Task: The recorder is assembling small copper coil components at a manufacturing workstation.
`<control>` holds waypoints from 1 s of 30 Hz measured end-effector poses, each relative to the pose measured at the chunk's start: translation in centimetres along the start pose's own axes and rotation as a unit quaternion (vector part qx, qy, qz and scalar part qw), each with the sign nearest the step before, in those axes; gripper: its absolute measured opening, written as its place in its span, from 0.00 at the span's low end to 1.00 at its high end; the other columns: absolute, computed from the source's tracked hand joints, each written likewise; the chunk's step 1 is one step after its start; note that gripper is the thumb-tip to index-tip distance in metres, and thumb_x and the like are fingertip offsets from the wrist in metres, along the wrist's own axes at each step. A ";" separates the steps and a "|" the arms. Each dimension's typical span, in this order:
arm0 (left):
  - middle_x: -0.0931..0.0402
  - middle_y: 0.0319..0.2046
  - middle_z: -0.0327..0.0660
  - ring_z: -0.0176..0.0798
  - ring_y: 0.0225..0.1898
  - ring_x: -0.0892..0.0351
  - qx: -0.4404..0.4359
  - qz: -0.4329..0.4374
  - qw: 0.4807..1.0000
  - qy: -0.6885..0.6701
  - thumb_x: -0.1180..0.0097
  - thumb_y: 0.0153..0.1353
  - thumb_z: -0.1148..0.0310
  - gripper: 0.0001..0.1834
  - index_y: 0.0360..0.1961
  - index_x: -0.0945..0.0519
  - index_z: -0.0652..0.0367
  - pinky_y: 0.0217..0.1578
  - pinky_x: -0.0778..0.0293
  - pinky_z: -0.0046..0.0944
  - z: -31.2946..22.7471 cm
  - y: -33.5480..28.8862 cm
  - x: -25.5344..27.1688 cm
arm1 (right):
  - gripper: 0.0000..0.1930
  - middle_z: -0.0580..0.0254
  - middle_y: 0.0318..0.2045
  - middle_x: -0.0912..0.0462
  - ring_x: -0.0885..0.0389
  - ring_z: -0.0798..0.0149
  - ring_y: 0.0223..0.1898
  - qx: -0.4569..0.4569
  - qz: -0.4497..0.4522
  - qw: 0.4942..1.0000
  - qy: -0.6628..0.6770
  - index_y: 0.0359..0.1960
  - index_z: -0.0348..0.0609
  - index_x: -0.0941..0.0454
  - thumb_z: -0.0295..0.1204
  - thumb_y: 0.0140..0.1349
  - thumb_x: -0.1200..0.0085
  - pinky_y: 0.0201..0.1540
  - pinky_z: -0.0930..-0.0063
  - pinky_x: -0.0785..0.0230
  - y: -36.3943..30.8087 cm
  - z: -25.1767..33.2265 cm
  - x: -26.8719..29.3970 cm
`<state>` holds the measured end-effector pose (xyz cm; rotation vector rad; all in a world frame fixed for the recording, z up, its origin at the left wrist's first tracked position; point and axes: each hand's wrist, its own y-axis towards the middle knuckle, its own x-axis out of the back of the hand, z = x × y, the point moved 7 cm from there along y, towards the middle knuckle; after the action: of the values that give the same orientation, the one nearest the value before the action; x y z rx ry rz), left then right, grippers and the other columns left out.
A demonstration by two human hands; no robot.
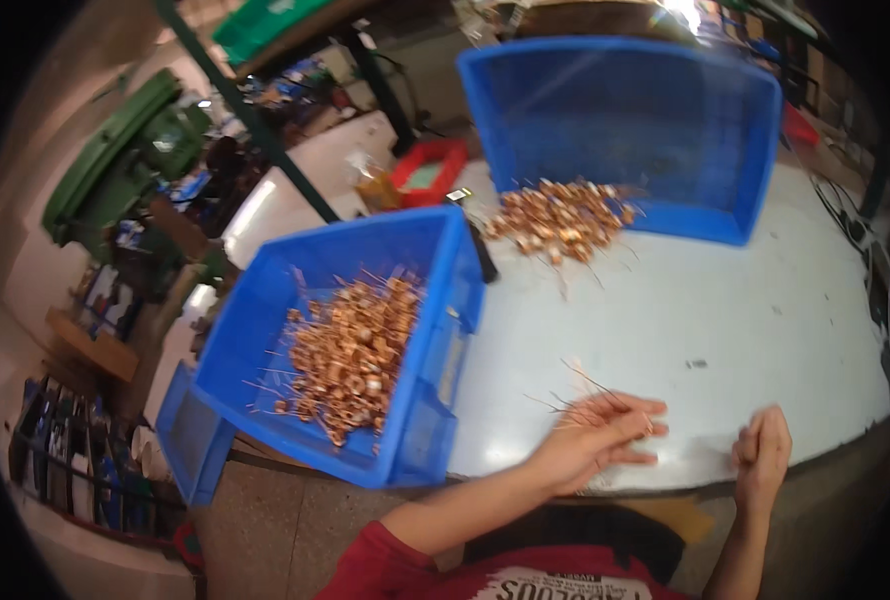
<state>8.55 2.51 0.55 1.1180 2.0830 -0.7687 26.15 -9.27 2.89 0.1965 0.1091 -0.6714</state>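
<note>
Copper coils fill the near blue bin (265, 330); beyond it a smaller pile (563, 218) spills from the tipped bin (665, 130). Right of the near bin, the left hand (595, 440) pinches wire-legged coils (590, 395) on the worktop (725, 300); the right hand (762, 452) is fisted, contents unclear. Judging by the piles, most sorting looks done.

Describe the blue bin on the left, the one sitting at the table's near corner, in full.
The blue bin is an open-topped rectangular plastic crate with thin walls and a slightly sloped front. It sits tilted at the left edge of the pale table, partly overhanging it. Inside lies a heap of small copper-coloured coils with thin wire leads sticking out. Neither hand touches it; the left hand rests on the table to its right.
</note>
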 end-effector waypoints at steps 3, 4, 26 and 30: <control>0.29 0.49 0.48 0.43 0.47 0.25 -0.080 0.008 0.997 -0.016 0.49 0.58 0.79 0.09 0.41 0.25 0.65 0.47 0.24 0.42 -1.1 -0.8 0.9 | 0.11 0.73 0.16 0.37 0.46 0.79 0.16 0.001 0.020 1.000 -0.020 0.23 0.46 0.36 0.30 0.65 0.63 0.18 0.86 0.51 1.4 -0.2 -1.1; 0.30 0.49 0.48 0.43 0.47 0.25 -0.069 -0.010 0.997 -0.020 0.48 0.58 0.79 0.08 0.39 0.25 0.64 0.47 0.24 0.43 -1.1 -1.2 1.4 | 0.11 0.73 0.16 0.37 0.46 0.79 0.17 0.002 0.051 0.998 -0.034 0.23 0.45 0.34 0.29 0.65 0.63 0.19 0.87 0.51 2.3 0.4 -2.4; 0.22 0.31 0.46 0.46 0.45 0.24 -0.365 -0.069 0.747 0.551 0.45 0.54 0.77 0.06 0.21 0.26 0.60 0.52 0.34 0.46 -6.2 -3.9 2.6 | 0.13 0.63 0.38 0.25 0.27 0.60 0.41 0.367 0.186 0.716 -0.564 0.37 0.47 0.25 0.22 0.49 0.45 0.44 0.68 0.31 27.0 -3.9 -18.5; 0.23 0.22 0.43 0.47 0.40 0.23 -0.237 -0.105 0.940 0.220 0.54 0.61 0.73 0.08 0.24 0.31 0.57 0.46 0.28 0.46 -5.9 -4.5 4.0 | 0.14 0.65 0.42 0.26 0.30 0.60 0.41 0.330 0.313 0.683 -0.572 0.39 0.46 0.29 0.22 0.49 0.45 0.48 0.69 0.35 26.3 -5.5 -20.3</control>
<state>1.43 6.74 2.06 0.8549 2.6052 -0.0768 26.62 24.40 4.67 0.4459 -1.3995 -0.0073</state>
